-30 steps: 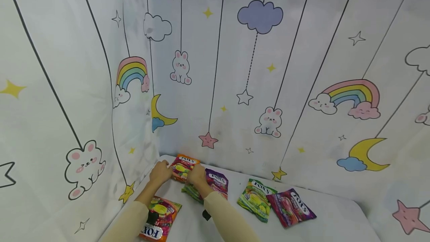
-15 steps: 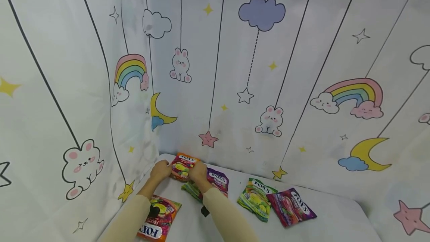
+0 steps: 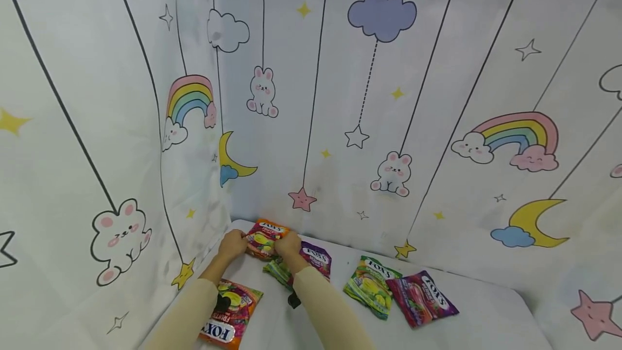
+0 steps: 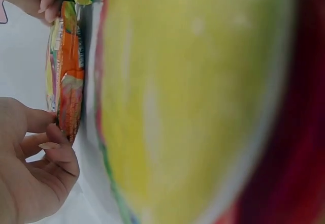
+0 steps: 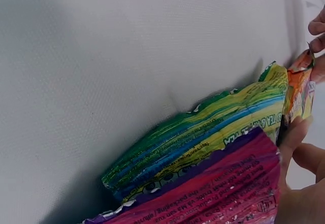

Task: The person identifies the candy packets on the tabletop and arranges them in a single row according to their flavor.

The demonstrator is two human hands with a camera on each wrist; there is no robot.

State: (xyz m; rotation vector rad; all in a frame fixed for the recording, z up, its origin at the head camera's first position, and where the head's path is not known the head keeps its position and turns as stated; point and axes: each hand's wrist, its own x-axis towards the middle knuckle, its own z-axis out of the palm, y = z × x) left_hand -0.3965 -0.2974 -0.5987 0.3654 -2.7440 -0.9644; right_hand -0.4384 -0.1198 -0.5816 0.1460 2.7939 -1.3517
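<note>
At the table's far left corner, an orange candy bag point(image 3: 263, 239) is held between both hands. The left hand point(image 3: 233, 244) pinches its left edge; in the left wrist view that hand point(image 4: 38, 158) has thumb and fingers on the bag's end point(image 4: 71, 97). The right hand point(image 3: 289, 244) grips the opposite side, and in the right wrist view its fingers point(image 5: 294, 132) touch the orange bag point(image 5: 300, 89). Beside and partly under the right hand lie a green bag point(image 3: 279, 273) and a purple bag point(image 3: 317, 259), seen close in the right wrist view.
Another orange bag point(image 3: 232, 315) lies near the left forearm, filling much of the left wrist view. Right of centre on the white table point(image 3: 481, 307) are a green bag point(image 3: 371, 287) and a purple bag point(image 3: 421, 300), touching. Printed white cloth walls stand behind and left.
The head view has shifted slightly. Both hands stay on the orange bag, with the right hand moved a little along its side; the other bags lie as before.
</note>
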